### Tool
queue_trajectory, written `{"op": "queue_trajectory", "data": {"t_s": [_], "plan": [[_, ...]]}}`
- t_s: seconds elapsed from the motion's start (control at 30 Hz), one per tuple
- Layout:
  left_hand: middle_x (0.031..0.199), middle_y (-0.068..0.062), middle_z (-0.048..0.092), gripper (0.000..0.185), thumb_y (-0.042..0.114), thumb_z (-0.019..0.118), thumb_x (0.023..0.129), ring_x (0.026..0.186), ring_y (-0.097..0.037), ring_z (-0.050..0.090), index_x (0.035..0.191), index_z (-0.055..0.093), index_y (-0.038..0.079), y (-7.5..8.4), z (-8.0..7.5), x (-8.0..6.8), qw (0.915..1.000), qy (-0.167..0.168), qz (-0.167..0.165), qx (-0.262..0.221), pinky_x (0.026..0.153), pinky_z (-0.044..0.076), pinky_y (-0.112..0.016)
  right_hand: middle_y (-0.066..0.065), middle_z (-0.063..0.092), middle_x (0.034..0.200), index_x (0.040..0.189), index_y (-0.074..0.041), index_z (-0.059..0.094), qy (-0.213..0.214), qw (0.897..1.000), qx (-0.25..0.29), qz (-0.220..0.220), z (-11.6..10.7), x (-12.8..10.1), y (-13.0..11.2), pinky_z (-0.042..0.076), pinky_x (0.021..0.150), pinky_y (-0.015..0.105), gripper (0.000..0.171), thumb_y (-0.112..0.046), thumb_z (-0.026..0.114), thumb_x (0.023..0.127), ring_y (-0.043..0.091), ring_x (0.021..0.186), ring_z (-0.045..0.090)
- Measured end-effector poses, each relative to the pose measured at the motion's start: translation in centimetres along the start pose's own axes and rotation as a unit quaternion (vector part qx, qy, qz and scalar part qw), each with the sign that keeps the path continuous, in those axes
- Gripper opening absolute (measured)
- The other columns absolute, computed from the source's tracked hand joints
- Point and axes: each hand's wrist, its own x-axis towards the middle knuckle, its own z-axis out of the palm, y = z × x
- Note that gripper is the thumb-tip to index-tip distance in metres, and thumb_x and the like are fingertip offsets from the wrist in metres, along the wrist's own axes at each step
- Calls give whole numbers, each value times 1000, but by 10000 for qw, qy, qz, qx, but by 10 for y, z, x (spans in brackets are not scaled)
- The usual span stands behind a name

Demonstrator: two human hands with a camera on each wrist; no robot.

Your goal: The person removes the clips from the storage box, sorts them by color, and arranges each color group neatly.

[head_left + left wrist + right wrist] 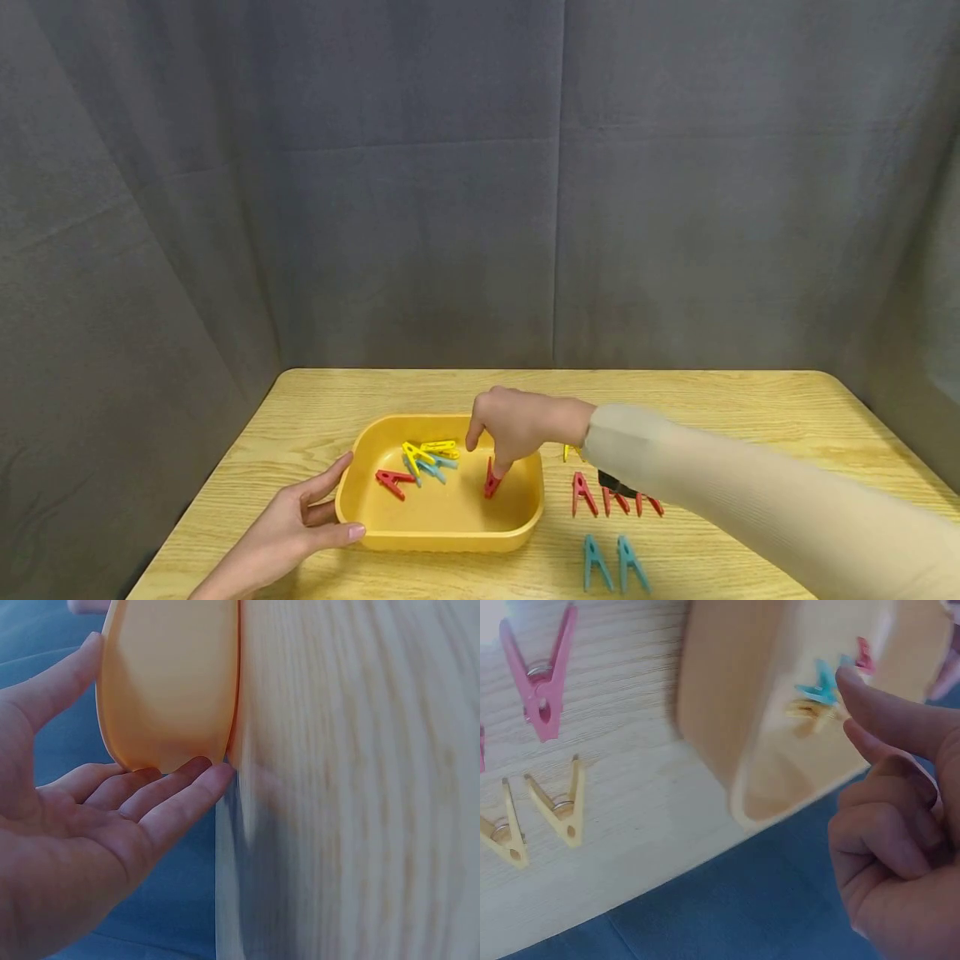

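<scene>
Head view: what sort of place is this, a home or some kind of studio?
Probably a staged recording booth, not a home. Plain grey curtains close in a bare wooden table, which holds only a yellow tub and coloured clothespins set in rows.

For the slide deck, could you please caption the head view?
Right hand pinches a red clothespin inside the yellow tray while the left hand steadies its rim.

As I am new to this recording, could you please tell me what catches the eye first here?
The shallow yellow plastic tray at the near left of the wooden table stands out, with the right hand pinching a red plastic clothespin upright inside it. The left hand rests open against its left rim. More red clothespins and two blue ones lie to its right.
</scene>
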Motion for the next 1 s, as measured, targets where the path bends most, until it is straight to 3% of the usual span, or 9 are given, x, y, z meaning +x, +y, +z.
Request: {"op": "queue_trajectory", "data": {"t_s": [0.07, 0.17, 0.3, 0.43, 0.6, 0.8, 1.0], "plan": [[169, -30, 14, 99, 7, 81, 94, 137, -43, 54, 167, 15, -1, 0, 0, 0, 10000, 8, -8, -8, 93, 60, -40, -1, 76, 115, 114, -11, 84, -170, 9994, -124, 262, 6, 5, -1, 57, 77, 24, 40, -8, 97, 76, 13, 90, 64], [169, -29, 14, 98, 8, 81, 94, 137, -42, 54, 167, 15, -1, 0, 1, -1, 10000, 27, -25, -6, 93, 60, -40, -1, 74, 114, 113, -14, 84, -309, 9968, -391, 632, 15, 8, -3, 57, 75, 24, 39, -8, 96, 76, 12, 86, 61], [169, -29, 15, 99, 8, 81, 94, 137, -42, 54, 167, 16, 0, 0, 2, -1, 10000, 35, -43, -9, 93, 60, -40, -3, 72, 106, 107, -16, 83, -277, 9923, -816, 893, 24, 8, -3, 57, 76, 26, 33, -11, 95, 77, 13, 85, 59], [169, -30, 16, 98, 8, 81, 94, 137, -42, 54, 167, 16, 0, 0, 2, -2, 10000, 37, -37, -10, 93, 60, -40, -6, 67, 86, 87, -16, 80, -157, 9914, -915, 921, 31, 7, -1, 52, 64, 24, 19, -12, 95, 77, 13, 75, 55], [169, -30, 16, 98, 8, 81, 94, 137, -42, 54, 167, 16, 0, 1, 3, -2, 10000, 30, -20, 38, 93, 60, -40, -8, 57, 61, 59, -17, 66, 37, 9933, -794, 837, 37, 6, 2, 40, 51, 22, 36, -19, 96, 80, 10, 60, 48], [169, -30, 16, 98, 9, 81, 94, 137, -42, 54, 167, 16, -1, 2, 3, -2, 9999, 57, -31, 92, 93, 60, -39, -9, 50, 52, 54, -18, 60, 142, 9944, -523, 905, 43, 12, 2, 34, 48, 22, 45, -26, 94, 82, 9, 54, 45], [169, -29, 16, 98, 10, 82, 94, 138, -43, 53, 167, 17, -1, 3, 5, -2, 9998, 116, -69, 133, 94, 59, -38, -12, 32, 41, 42, -19, 48, 328, 9973, 339, 569, 49, 17, 5, 16, 45, 21, 64, -37, 90, 87, 5, 43, 24]]}}
